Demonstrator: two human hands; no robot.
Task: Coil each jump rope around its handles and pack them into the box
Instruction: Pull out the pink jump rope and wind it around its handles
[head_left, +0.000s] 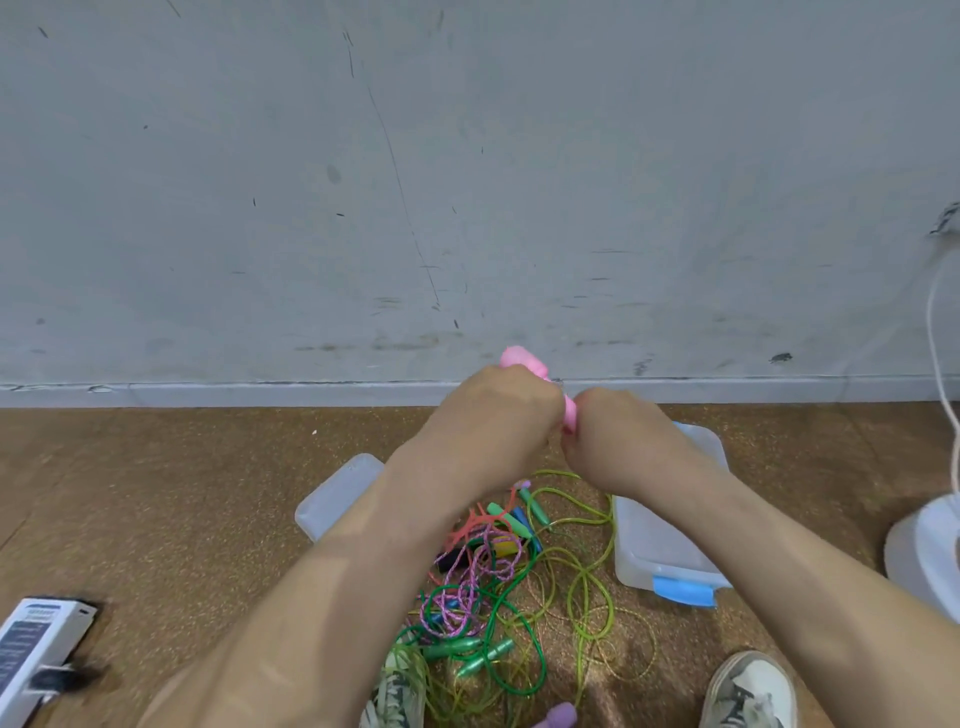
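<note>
Both my hands are raised in front of the wall and hold pink jump-rope handles (524, 364) between them. My left hand (498, 410) grips the upper part, fingers curled round it. My right hand (613, 436) grips the lower pink end (570, 413). On the floor below lies a tangled pile of jump ropes (498, 587) in green, yellow-green, pink-purple and orange, with green handles (483, 654). A clear plastic box (337, 493) sits behind my left forearm, mostly hidden. Its lid (665, 551) with a blue latch lies to the right.
A white and dark device (36, 649) lies at the lower left. A white fan base (930, 551) with a cord stands at the right edge. My two shoes (748, 691) show at the bottom. A purple handle (558, 717) pokes in at the lower edge.
</note>
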